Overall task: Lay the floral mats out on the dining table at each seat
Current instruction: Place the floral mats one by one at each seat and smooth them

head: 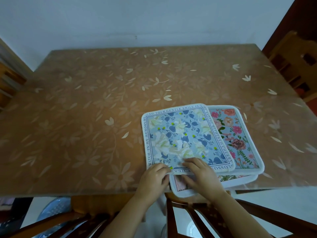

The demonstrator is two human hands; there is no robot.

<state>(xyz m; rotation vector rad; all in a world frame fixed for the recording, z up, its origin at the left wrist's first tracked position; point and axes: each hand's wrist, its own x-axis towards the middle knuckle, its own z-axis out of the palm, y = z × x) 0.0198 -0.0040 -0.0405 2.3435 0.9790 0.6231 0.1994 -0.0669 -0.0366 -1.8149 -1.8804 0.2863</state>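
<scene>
Both hands meet at the table's (pixel 68 117) near edge: my left hand (pixel 152 179) pinches the blue mat's (pixel 185 138) bottom edge, my right hand (pixel 200 174) presses flat beside it. It tops the stack of mats (pixel 240 134). It looks soft, light and bendy, so I should lift by that edge.

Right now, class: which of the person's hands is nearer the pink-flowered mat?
Right. The right hand rests on the blue mat's near edge, beside the pink-flowered mat; the left hand grips the blue mat's opposite corner, farther away.
</scene>
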